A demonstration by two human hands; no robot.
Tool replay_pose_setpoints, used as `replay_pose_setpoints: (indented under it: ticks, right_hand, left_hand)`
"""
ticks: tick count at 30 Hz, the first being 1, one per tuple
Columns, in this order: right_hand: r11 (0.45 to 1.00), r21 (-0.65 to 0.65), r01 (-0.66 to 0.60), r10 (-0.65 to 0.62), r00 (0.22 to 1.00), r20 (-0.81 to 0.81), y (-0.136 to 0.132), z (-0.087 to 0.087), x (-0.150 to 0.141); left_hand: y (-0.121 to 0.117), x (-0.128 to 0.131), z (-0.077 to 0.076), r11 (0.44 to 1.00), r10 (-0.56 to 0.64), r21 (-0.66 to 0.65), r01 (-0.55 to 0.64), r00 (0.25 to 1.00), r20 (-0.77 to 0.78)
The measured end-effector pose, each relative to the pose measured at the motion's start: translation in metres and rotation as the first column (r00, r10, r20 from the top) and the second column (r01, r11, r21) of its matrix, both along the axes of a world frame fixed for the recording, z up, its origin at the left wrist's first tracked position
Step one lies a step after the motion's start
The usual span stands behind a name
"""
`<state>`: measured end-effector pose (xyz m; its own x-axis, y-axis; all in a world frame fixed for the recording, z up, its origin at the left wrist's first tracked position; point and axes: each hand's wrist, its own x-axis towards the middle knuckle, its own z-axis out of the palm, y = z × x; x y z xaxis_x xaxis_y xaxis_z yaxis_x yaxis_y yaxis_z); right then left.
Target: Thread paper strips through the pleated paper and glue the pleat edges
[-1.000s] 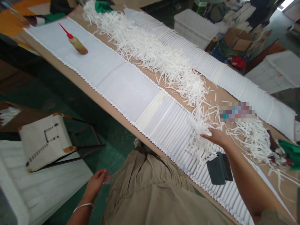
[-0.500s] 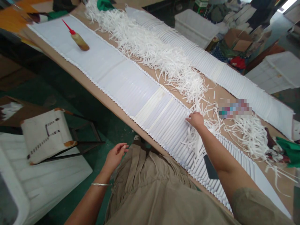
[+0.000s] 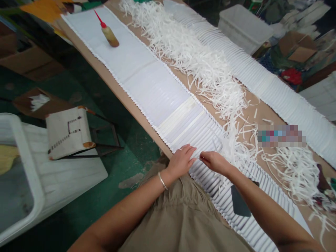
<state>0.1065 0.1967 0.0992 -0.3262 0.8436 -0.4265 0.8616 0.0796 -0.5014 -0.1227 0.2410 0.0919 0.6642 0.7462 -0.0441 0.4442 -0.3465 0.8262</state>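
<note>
My right hand (image 3: pixel 214 161) is pinched over the near long row of overlapping white sheets (image 3: pixel 154 91). A thin white strip (image 3: pixel 196 157) appears to run from its fingertips toward my left hand; it is blurred. Just to the left, my left hand (image 3: pixel 182 159) has its fingers stretched out and its thumb apart, close to the strip's end. Whether it touches the strip I cannot tell. Beyond my right hand lies a tangled heap of white strips (image 3: pixel 207 70). A dark flat rectangular piece (image 3: pixel 240 201) rests on the sheets under my right forearm.
A bottle with a red nozzle (image 3: pixel 110 36) lies on the sheets' far end. Another row of white sheets (image 3: pixel 252 63) runs along the table's (image 3: pixel 143 122) other side. To the left are a stool (image 3: pixel 68 133) and a white tub (image 3: pixel 39 196). A white bin (image 3: pixel 244 28) stands behind the table.
My right hand has come back from the strip heap toward me. My left hand has risen from beside my body to the table edge, near my right fingertips. The view has shifted.
</note>
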Motion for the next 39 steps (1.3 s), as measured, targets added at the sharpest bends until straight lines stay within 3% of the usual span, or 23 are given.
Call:
replay_pose_setpoints:
  ticks: [3, 5, 10, 13, 16, 21, 25, 31, 36, 39]
  right_hand:
    - [1.0, -0.022, 0.013, -0.015, 0.995, -0.1, 0.0, 0.002, -0.007]
    - [0.998, -0.052, 0.037, -0.045, 0.987, -0.157, 0.003, 0.001, -0.001]
    - [0.986, -0.167, 0.019, -0.055, 0.975, -0.214, 0.012, -0.008, 0.007]
    - [0.979, -0.205, -0.014, -0.037, 0.97, -0.241, 0.016, -0.01, -0.004]
    - [0.974, -0.225, -0.004, -0.057, 0.964, -0.261, 0.021, -0.01, -0.008]
    - [0.968, -0.228, 0.11, -0.168, 0.951, -0.258, 0.032, -0.003, 0.028]
    - [0.959, -0.194, 0.208, -0.25, 0.942, -0.226, 0.049, -0.001, 0.068]
    - [0.916, -0.106, 0.388, -0.399, 0.908, -0.127, 0.096, -0.009, 0.102]
    - [0.874, -0.131, 0.467, -0.485, 0.852, -0.197, 0.132, -0.021, 0.119]
    - [0.85, -0.118, 0.513, -0.527, 0.833, -0.168, 0.148, -0.032, 0.126]
  left_hand:
    - [0.001, 0.006, -0.012, 0.977, -0.066, -0.208, 0.037, 0.989, -0.136]
    - [-0.003, -0.005, -0.022, 0.942, -0.045, -0.334, 0.005, 0.993, -0.113]
    - [-0.014, -0.029, -0.035, 0.927, 0.197, -0.337, -0.167, 0.979, 0.056]
    - [-0.016, -0.027, -0.035, 0.893, 0.148, -0.437, -0.108, 0.987, 0.057]
    - [-0.014, -0.034, -0.037, 0.804, 0.116, -0.587, -0.094, 0.993, 0.001]
    - [-0.011, -0.077, -0.043, 0.681, 0.241, -0.708, -0.186, 0.97, -0.023]
    - [-0.013, -0.098, -0.049, 0.616, 0.342, -0.743, -0.261, 0.939, -0.047]
    - [-0.019, -0.08, -0.07, 0.563, 0.51, -0.696, -0.445, 0.85, -0.131]
    - [-0.015, -0.053, -0.084, 0.563, 0.568, -0.687, -0.46, 0.819, -0.082]
    - [-0.011, -0.038, -0.086, 0.534, 0.611, -0.66, -0.529, 0.78, -0.131]
